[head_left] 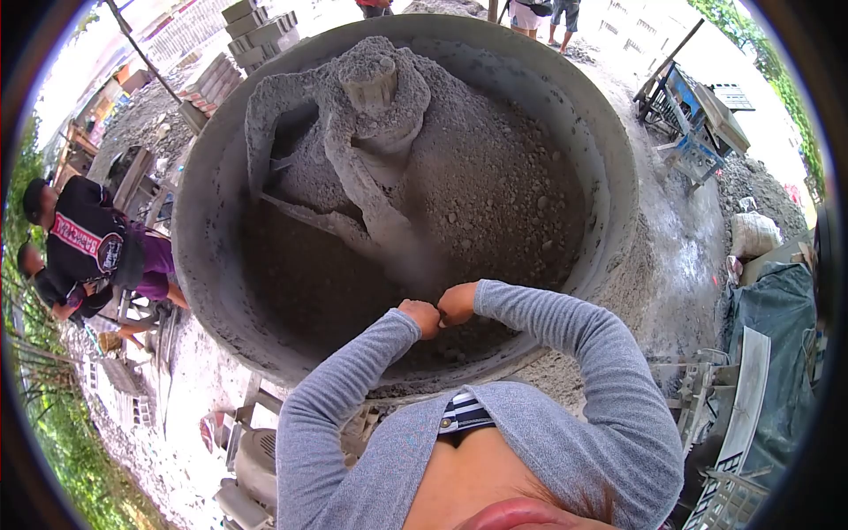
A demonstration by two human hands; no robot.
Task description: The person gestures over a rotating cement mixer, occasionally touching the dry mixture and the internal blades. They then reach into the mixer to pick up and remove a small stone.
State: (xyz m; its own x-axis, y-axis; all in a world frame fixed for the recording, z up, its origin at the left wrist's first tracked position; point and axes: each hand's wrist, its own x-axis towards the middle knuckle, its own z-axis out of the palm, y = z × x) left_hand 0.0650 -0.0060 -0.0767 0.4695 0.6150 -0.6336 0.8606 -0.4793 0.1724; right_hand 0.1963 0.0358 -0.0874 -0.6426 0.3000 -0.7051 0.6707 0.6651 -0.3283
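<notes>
My left hand (420, 318) and my right hand (458, 304) are close together over the near part of a large round mixing drum (609, 168). Both sets of fingers are curled, and whatever they might hold is hidden or too small to name. Under and beyond them lies grey gravelly mix (503, 177), heaped toward the far side. A cement-coated mixer shaft with curved arms (371, 190) rises from the heap. Pale dust or powder (415, 265) blurs the mix just beyond my hands.
Two people (93, 238) are at the left. Concrete blocks (256, 31) are stacked behind the drum. A blue metal machine (693, 124) stands at the right, with a sack (753, 235) and a dark tarp (777, 353) nearer. A motor (256, 459) sits at the lower left.
</notes>
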